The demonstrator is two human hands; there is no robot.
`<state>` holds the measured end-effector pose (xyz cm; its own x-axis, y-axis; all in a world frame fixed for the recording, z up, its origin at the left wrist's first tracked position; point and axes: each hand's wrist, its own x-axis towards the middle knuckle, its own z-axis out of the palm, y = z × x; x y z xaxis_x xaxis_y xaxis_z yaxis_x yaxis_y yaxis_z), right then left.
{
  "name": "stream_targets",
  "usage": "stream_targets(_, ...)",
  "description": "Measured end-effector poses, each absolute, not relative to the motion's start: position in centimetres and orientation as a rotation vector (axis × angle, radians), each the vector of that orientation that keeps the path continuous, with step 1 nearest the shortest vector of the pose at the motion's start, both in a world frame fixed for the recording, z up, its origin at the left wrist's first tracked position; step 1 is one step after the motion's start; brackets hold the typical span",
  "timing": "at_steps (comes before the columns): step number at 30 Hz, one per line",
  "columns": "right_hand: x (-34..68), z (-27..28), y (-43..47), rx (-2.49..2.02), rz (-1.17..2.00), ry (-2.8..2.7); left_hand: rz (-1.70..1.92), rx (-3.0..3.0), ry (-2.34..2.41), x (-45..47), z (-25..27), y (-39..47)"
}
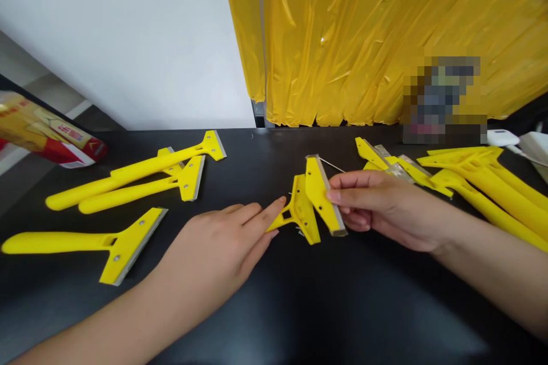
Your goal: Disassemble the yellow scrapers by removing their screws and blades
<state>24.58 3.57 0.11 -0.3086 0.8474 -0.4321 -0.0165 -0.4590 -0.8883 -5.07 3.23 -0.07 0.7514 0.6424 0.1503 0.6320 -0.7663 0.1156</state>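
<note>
My left hand (233,239) is closed round the handle of a yellow scraper (305,211), whose wide head points right over the black table. Most of that handle is hidden under my fingers. Between thumb and fingers, my right hand (368,199) pinches a yellow scraper cover plate (317,194) with a metal blade along its right edge. The plate is tilted just beside the scraper head, partly overlapping it in view. Small screws (301,232) lie by the head, and a thin metal rod (331,165) shows behind my right hand.
Several scrapers with blades (132,245) lie at the left. Loose yellow cover plates with metal blades (385,159) and yellow handles (483,177) lie at the right. A red and yellow package (55,131) stands far left; a yellow plastic curtain (342,40) hangs behind the black table (265,313).
</note>
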Motion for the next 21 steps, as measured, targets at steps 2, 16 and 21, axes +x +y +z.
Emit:
stream_targets(2,26.8,1.1,4.3,-1.357,1.724,-1.194,0.304,2.888,1.062,-5.0,0.1,3.2)
stream_targets(16,32.5,2.8,5.8,-2.114,0.434,-1.890,0.594,1.428,0.981,-4.5,2.6,3.0)
stream_targets(21,22.0,3.8,-1.3,-1.556,1.187,-1.961,0.705,0.977,0.735,-3.5,2.3,1.8)
